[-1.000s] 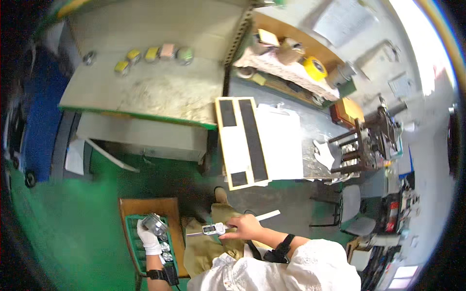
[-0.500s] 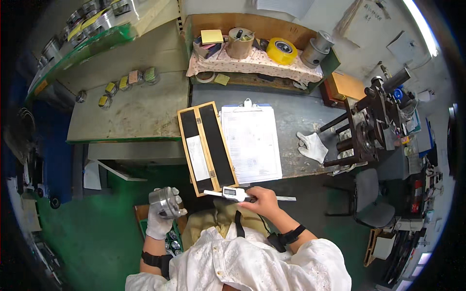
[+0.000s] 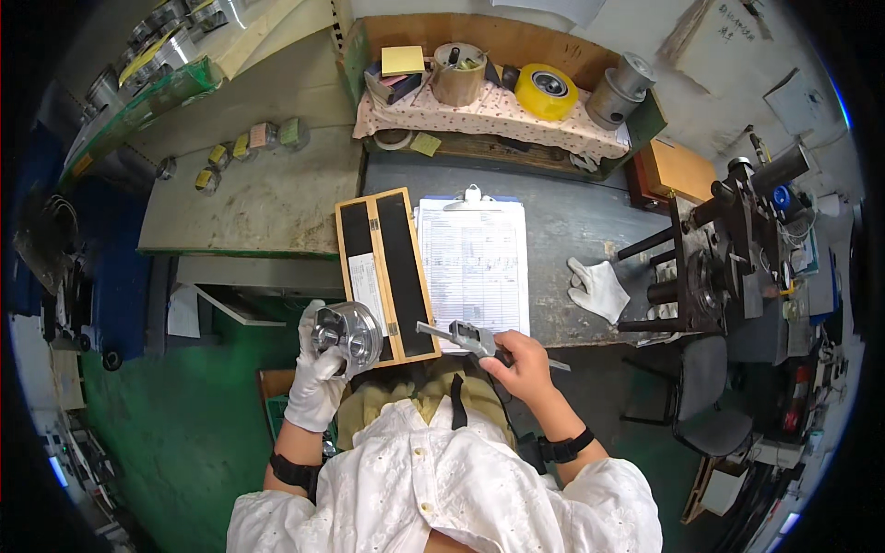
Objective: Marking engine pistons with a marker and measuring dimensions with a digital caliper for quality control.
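My left hand point(image 3: 316, 382), in a white glove, is closed round a shiny metal piston point(image 3: 348, 334), held up off the bench beside the wooden case. The piston's crown side faces me at a slant. My bare right hand point(image 3: 520, 367) grips a digital caliper point(image 3: 473, 339), its jaws pointing left toward the piston but apart from it. Behind both hands lies an opened wooden case point(image 3: 424, 304) with black foam lining and a white label card inside. A clipboard point(image 3: 475, 263) with a printed form lies against its right side.
A white glove point(image 3: 597, 289) lies on the bench, left of a dark metal fixture point(image 3: 691, 267). A cloth-covered shelf point(image 3: 498, 120) holds a roll of yellow tape point(image 3: 547, 90) and a pen pot point(image 3: 458, 78). Several labelled pistons stand on the left counter point(image 3: 253, 207). A chair point(image 3: 705, 387) stands right.
My left hand has brought the piston up and right, turning it. The caliper has moved slightly up and right and swung round, and the gap between it and the piston is smaller.
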Action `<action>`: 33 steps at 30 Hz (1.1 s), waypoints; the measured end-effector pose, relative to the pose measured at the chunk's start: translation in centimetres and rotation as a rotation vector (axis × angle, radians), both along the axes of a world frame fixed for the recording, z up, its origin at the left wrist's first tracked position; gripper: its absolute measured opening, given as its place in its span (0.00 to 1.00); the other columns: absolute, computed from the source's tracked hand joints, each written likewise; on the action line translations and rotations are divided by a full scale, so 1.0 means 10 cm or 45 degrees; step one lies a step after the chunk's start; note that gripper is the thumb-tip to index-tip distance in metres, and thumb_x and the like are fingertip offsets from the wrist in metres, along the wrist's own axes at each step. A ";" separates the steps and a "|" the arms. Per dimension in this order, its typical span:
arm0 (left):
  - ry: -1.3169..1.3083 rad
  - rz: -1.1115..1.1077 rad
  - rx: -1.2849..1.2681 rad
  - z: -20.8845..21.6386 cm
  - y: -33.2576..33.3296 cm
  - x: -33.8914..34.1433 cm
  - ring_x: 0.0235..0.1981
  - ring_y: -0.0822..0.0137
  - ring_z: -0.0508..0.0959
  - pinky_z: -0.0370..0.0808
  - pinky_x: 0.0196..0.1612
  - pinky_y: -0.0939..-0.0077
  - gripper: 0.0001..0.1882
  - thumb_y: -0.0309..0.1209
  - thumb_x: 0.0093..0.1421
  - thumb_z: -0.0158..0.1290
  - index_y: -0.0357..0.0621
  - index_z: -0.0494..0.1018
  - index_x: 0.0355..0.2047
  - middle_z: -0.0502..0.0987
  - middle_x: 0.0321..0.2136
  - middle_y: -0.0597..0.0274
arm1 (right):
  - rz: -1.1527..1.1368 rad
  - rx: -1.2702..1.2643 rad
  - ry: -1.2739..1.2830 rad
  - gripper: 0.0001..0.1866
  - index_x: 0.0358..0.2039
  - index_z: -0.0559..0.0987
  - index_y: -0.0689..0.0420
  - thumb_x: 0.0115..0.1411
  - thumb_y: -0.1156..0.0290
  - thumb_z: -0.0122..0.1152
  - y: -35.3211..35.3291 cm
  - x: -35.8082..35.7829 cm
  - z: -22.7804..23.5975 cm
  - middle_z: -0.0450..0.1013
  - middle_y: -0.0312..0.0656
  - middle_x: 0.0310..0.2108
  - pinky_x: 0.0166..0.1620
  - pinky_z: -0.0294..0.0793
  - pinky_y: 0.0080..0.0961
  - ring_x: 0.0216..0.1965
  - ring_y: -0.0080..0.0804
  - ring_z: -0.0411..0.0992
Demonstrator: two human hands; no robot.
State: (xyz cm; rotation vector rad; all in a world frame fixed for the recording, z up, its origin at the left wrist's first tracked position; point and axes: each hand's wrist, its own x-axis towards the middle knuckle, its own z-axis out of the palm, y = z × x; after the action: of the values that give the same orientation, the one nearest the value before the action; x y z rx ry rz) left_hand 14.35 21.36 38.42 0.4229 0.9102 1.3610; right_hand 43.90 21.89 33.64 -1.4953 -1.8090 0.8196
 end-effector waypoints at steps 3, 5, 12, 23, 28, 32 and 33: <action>-0.233 -0.171 -0.155 0.01 0.03 -0.08 0.46 0.60 0.75 0.78 0.46 0.59 0.28 0.22 0.54 0.53 0.43 0.59 0.55 0.71 0.47 0.55 | 0.063 -0.006 -0.029 0.24 0.31 0.74 0.63 0.50 0.51 0.61 0.06 0.03 0.04 0.69 0.43 0.20 0.25 0.66 0.31 0.20 0.39 0.67; -0.320 -0.174 -0.095 0.00 0.02 -0.03 0.44 0.55 0.77 0.79 0.45 0.55 0.24 0.26 0.56 0.52 0.35 0.62 0.53 0.73 0.45 0.51 | -0.005 0.001 -0.069 0.23 0.31 0.75 0.61 0.50 0.51 0.61 0.07 0.02 0.06 0.69 0.43 0.22 0.26 0.66 0.31 0.23 0.39 0.69; -0.412 -0.214 -0.129 -0.10 0.00 0.01 0.46 0.47 0.75 0.79 0.44 0.54 0.28 0.41 0.59 0.48 0.33 0.61 0.53 0.71 0.47 0.44 | -0.011 0.088 -0.246 0.20 0.31 0.78 0.57 0.48 0.52 0.64 0.12 0.02 0.24 0.70 0.41 0.22 0.28 0.67 0.33 0.25 0.40 0.70; -1.046 -0.050 -0.006 -0.06 -0.01 -0.01 0.49 0.45 0.72 0.77 0.44 0.50 0.37 0.60 0.59 0.39 0.40 0.61 0.56 0.69 0.50 0.44 | 0.011 0.122 -0.057 0.21 0.25 0.78 0.59 0.41 0.53 0.69 0.08 -0.01 0.49 0.68 0.39 0.17 0.23 0.65 0.27 0.18 0.33 0.67; -1.172 -0.076 0.016 0.18 0.04 0.04 0.51 0.36 0.68 0.74 0.45 0.41 0.33 0.55 0.62 0.36 0.42 0.60 0.57 0.65 0.52 0.39 | 0.071 0.184 0.077 0.20 0.27 0.78 0.63 0.42 0.59 0.69 0.05 -0.01 0.64 0.68 0.41 0.18 0.22 0.65 0.23 0.18 0.29 0.67; -1.204 -0.130 -0.084 0.41 0.03 0.06 0.53 0.37 0.67 0.76 0.45 0.46 0.29 0.53 0.61 0.41 0.51 0.61 0.57 0.64 0.52 0.35 | 0.135 0.224 0.156 0.21 0.35 0.78 0.65 0.43 0.63 0.66 0.06 -0.10 0.78 0.70 0.41 0.20 0.23 0.66 0.21 0.19 0.27 0.67; -1.200 -0.117 -0.071 0.44 0.02 0.07 0.53 0.37 0.67 0.76 0.45 0.46 0.29 0.53 0.61 0.41 0.51 0.61 0.57 0.64 0.52 0.35 | 0.125 0.242 0.105 0.23 0.38 0.78 0.65 0.43 0.63 0.66 0.06 -0.12 0.84 0.70 0.40 0.20 0.24 0.66 0.20 0.20 0.27 0.66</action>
State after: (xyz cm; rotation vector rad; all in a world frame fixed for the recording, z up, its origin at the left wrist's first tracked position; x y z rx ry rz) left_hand 15.10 21.56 42.83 -0.2284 0.1398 1.2433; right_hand 42.72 22.44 42.01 -1.2438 -1.8552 0.7230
